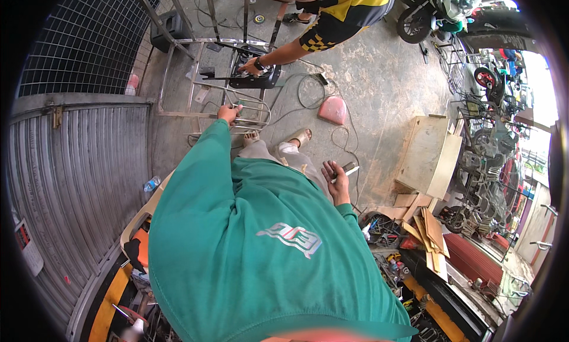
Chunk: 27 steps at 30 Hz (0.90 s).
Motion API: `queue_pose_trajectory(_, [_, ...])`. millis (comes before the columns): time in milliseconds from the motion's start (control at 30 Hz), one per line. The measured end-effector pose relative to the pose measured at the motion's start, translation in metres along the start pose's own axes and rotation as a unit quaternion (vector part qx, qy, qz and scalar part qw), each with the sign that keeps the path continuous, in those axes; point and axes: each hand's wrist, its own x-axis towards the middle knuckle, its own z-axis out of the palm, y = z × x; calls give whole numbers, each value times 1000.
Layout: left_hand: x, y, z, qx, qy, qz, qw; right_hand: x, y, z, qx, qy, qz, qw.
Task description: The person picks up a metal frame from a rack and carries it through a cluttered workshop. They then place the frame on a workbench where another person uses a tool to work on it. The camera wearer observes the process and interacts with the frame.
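My left hand (229,114) reaches forward, its fingers closed round a bar at the near corner of a bent-tube metal rack (261,109). This rack lies against a larger square-tube metal frame (165,81) on the floor. My right hand (338,183) is by my right thigh, fingers curled round a short grey-and-white object (349,169) whose kind I cannot make out. Across from me a co-worker's hand (253,67), with a black wristwatch, rests on a black moulded part (269,78) inside the frame.
A loose black cable (302,93) winds over the concrete floor past a red wedge-shaped piece (333,109). Right of me stand a wooden box (422,155) and scrap boards (430,232). Motorcycles (430,10) line the far right; a corrugated shutter (89,182) is at left.
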Motion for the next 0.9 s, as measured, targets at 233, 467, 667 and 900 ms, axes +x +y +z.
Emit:
queue_pose_trajectory(233, [16,15,-16,14,61,48,997,2,6,7,38,31,-8,999])
queue_pose_trajectory(467, [75,48,-29,39,88,71,993,-1,8,12,5,22,42,999])
queue_pose_trajectory(667, [149,85,-18,-22,58,68,996,24,-10,23,-155,7,155,976])
queue_pose_trajectory(900, [240,122,9,100,123,68,985,43,-49,23,-178,90,145,969])
